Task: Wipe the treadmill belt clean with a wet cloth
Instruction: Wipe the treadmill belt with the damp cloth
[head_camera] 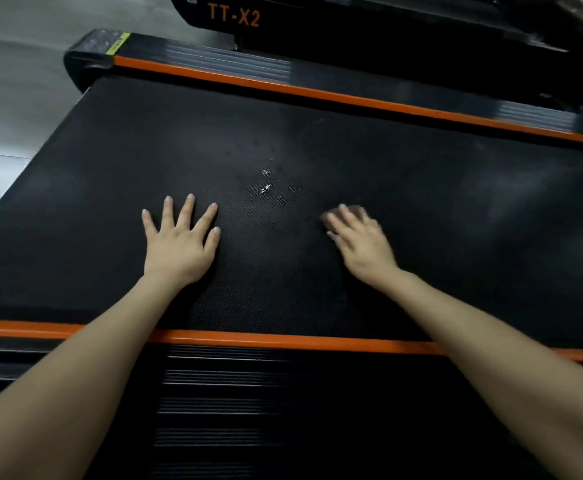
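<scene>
Two bare forearms cross the near ribbed side rail (214, 393) and its orange trim strip (283, 339) at 6 o'clock to reach the treadmill belt (456, 202), which fills the middle of the view.

Left hand (179, 244): flat on the belt at 9 o'clock of centre, fingers straight and spread, grasping nothing. It appears to serve as a brace.

Right hand (359, 240): at 3 o'clock of centre, motion-blurred, fingers extended over the cloth (354, 210), pressing it down rather than clenching it. Only a pale edge of the cloth shows, at 12 o'clock of the hand; its fold and wetness cannot be determined.

Step in hand, as judged: a wiping stroke across the belt's mid section. Bright droplets (266, 181) lie between the hands, at 10 o'clock from the right hand, and appear unwiped.

Recommended execution:
1. Sweep the cloth toward 10 o'clock, through the droplets.
2. Spread palm weight evenly – the textured surface may bunch a loosely held cloth.
3. Overlap each pass, working from the near trim toward the far orange strip (352, 98) at 12 o'clock.
4. Maintain the brace, since the belt may creep under side load.

Beyond the far strip, a dark housing marked "TT-X2" (233, 15) stands at 11 o'clock.
</scene>
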